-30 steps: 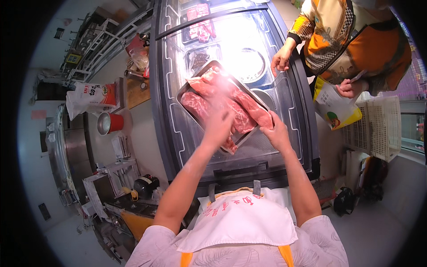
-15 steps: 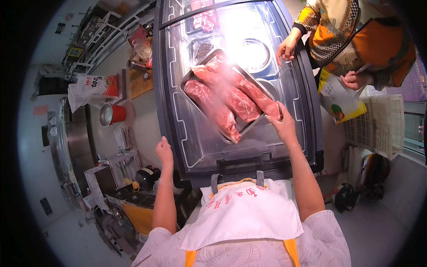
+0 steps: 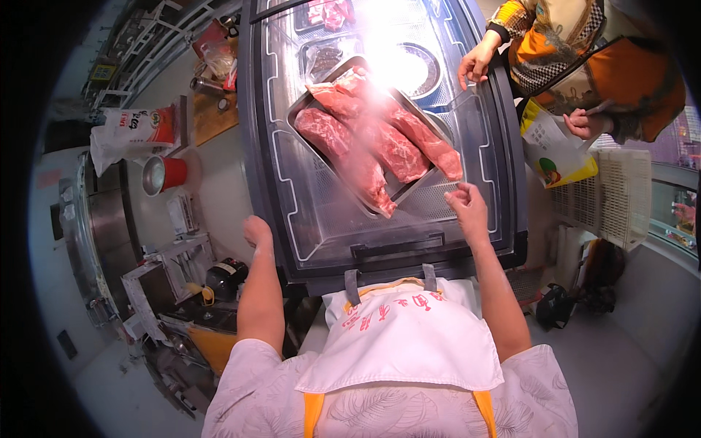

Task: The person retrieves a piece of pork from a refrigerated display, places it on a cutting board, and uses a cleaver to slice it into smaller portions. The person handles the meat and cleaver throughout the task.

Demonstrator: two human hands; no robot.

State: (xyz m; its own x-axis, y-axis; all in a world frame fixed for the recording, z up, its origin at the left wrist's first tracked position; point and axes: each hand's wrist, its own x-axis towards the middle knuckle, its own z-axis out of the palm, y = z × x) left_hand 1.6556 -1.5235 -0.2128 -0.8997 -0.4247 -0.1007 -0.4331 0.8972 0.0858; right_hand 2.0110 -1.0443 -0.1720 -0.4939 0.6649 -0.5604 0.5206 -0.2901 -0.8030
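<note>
Raw meat [image 3: 332,142]: at least three long pieces, lying side by side in the metal tray [image 3: 396,188]; the right-hand one reaches to the tray's near right corner, over its edge.
Tray: set slantwise within the display case [image 3: 343,235], which spreads around it on every side; whether a clear cover lies beneath it, I cannot tell.
Laid out: the pieces appear fully placed, none of them lifted clear of the tray.
Left over: a bare patch of tray floor shows between two pieces; whether the slant or spacing is final cannot be told.
Left hand [image 3: 258,232]: left of the tray and nearer the wearer, well apart from it; fingers curled inward, nothing seen in it, the palm hidden, so how tightly they close is unclear.
Right hand [image 3: 467,208]: just beside the tray's near right corner, thumb and half-bent fingers parted, gripping nothing; whether a fingertip brushes the meat cannot be told.
Between hands: well apart, on opposite sides of the tray.
Beyond the tray: a round dish [image 3: 431,71] to the far right, another person's hand [image 3: 476,64] farther right.
</note>
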